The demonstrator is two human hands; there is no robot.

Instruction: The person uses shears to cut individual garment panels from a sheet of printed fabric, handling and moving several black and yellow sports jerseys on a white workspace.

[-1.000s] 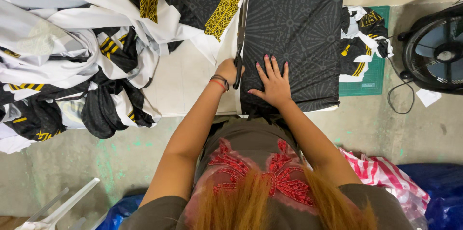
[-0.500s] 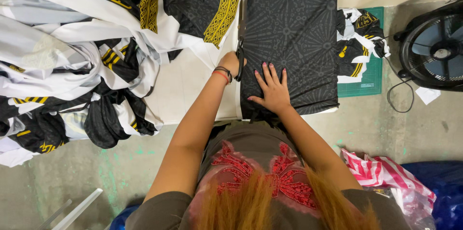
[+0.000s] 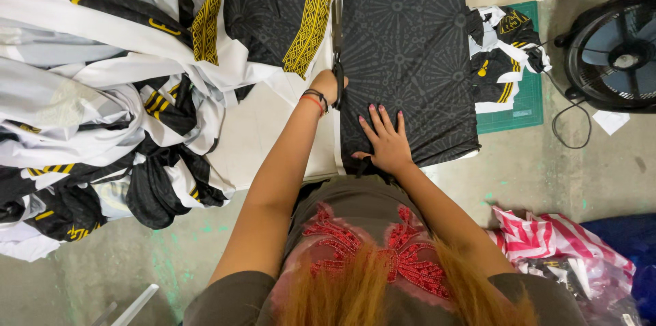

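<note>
The left hand point(image 3: 329, 85) holds long dark scissors point(image 3: 337, 32) at the edge of black patterned fabric point(image 3: 410, 46); the right hand point(image 3: 386, 143) presses it flat on the white desk point(image 3: 273, 134).

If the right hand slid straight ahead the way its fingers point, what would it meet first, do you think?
The right hand lies flat on the black patterned fabric, fingers pointing up the panel. Straight on it would meet only more of that fabric, up to the far edge.

Bright, even overhead light; soft shadows, perhaps slight edge distortion.
</note>
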